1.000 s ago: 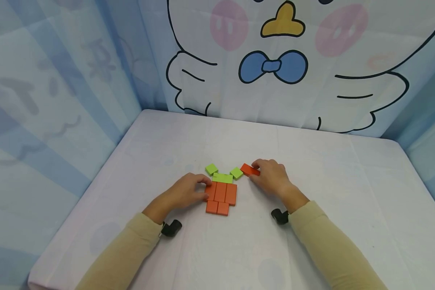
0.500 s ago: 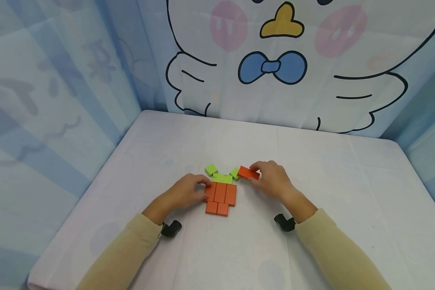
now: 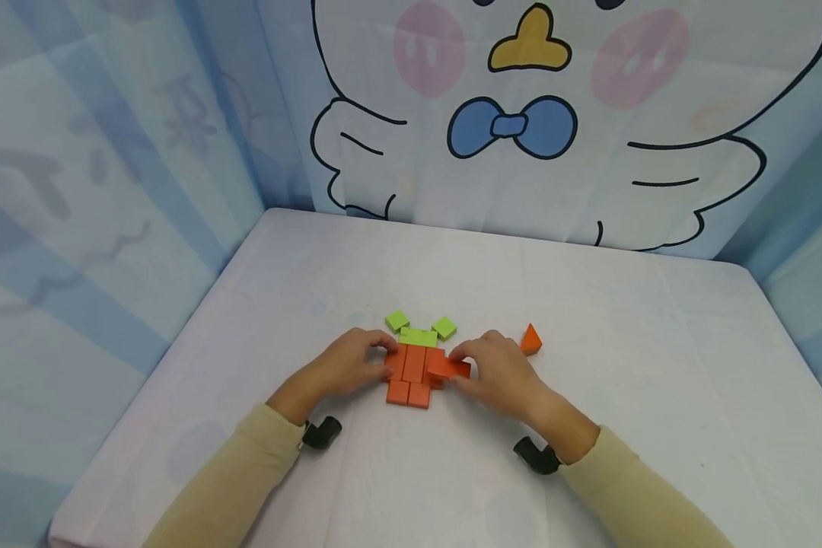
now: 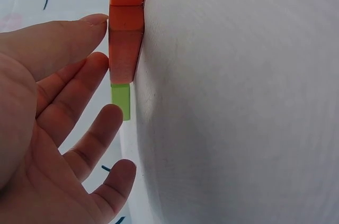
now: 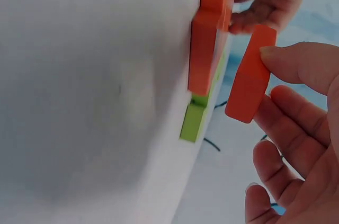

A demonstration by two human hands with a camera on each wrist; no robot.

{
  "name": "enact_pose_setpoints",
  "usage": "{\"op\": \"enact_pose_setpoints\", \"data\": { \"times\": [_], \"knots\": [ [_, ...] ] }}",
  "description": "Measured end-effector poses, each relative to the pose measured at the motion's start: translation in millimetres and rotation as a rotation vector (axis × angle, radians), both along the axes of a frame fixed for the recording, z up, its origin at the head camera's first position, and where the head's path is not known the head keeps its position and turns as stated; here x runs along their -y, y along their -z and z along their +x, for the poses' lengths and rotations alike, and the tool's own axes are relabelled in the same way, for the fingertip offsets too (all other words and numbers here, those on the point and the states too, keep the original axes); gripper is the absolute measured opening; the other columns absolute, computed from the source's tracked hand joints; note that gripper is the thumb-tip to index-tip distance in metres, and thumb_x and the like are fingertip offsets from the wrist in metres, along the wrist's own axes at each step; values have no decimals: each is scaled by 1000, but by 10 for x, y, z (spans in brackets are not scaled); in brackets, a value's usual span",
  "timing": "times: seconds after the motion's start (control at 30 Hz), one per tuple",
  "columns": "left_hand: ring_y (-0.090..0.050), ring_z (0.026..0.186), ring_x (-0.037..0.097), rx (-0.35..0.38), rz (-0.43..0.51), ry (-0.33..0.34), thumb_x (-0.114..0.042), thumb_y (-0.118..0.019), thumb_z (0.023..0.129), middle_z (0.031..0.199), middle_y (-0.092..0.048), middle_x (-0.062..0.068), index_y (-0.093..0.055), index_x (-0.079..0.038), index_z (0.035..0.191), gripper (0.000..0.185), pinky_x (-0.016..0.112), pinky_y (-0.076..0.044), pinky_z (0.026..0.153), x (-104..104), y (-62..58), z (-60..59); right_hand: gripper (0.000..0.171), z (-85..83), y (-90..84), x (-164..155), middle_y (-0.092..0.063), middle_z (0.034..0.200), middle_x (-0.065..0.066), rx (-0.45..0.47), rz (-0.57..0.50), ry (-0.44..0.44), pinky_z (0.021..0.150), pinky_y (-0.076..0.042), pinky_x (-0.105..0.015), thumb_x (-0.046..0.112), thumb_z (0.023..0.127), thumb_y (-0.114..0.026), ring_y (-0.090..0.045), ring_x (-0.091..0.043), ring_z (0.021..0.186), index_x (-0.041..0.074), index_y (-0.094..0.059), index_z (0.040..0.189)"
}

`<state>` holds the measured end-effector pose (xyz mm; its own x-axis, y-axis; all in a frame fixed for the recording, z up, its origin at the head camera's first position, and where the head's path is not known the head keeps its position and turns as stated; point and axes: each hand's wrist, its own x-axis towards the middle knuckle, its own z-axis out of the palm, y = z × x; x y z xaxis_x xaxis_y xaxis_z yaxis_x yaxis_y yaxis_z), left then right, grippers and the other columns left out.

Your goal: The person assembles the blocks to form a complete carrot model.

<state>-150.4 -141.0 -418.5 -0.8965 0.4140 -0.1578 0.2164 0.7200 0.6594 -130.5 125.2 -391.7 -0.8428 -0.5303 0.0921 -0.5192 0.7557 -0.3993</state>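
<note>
Orange and green toy blocks lie flat together in the middle of the table. Tall orange blocks (image 3: 414, 363) stand side by side, with two small orange square blocks (image 3: 398, 393) along their near edge. Behind them lies a long green block (image 3: 418, 337), flanked by two tilted green squares (image 3: 444, 328). My right hand (image 3: 503, 377) pinches an orange rectangular block (image 5: 250, 78) between thumb and fingers, raised over the right side of the arrangement. The fingertips and thumb of my left hand (image 3: 342, 361) touch the left side of the leftmost orange block (image 4: 126, 44), without wrapping round it.
An orange triangular block (image 3: 530, 340) lies apart, behind and to the right of the right hand. The white-covered table (image 3: 589, 320) reaches a printed cloth backdrop (image 3: 514, 190) at the back.
My right hand has carried its orange block from beside the right green square toward me and left, over the orange blocks. The orange triangle has come into view. My left hand stays put.
</note>
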Motion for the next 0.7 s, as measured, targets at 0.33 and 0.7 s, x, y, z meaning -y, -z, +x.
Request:
{"op": "enact_pose_setpoints", "data": {
  "times": [0.33,0.7],
  "knots": [
    [-51,128,25,-6,6,15,-17,-74,92,128,-62,3,-65,-12,126,35,43,-40,108,12,9,-14,25,262,15,239,-71,94,5,-38,8,-158,77,-47,-35,23,83,-82,-55,-18,88,12,-75,104],
    [-52,127,25,-8,2,17,-17,-75,92,127,-63,3,-66,-11,125,35,43,-41,107,14,20,-26,23,345,134,443,-70,94,5,-52,21,-190,73,-43,-34,29,85,-80,-51,-17,86,13,-75,102]
  ]
}}
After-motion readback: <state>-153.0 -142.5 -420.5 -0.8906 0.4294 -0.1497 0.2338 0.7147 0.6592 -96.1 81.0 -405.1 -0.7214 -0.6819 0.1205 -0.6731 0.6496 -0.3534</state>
